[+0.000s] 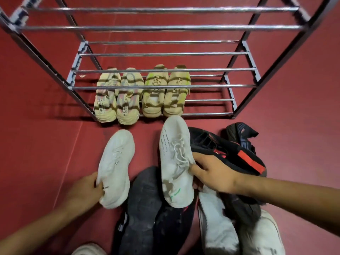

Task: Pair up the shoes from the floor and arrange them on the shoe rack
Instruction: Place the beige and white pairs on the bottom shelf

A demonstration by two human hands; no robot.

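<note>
My left hand [86, 190] grips the heel side of a white sneaker [116, 166], toe pointing toward the rack. A matching white sneaker [174, 162] is held at its laces and collar by my right hand [215, 173]. Both shoes hang just in front of the metal shoe rack [161, 87]. Two pairs stand side by side on the left half of the rack's bottom shelf: a cream pair with grey and pink stripes [116, 96] and a beige pair with lime trim [165, 91]. Under my hands lies a heap of loose shoes.
The heap on the red floor holds a dark grey shoe sole-up [143, 208], a black and red sneaker [230, 153], a black shoe behind it [241, 135] and white shoes [217, 227] at bottom right. The rack's upper shelves hold nothing; the bottom shelf's right half is bare.
</note>
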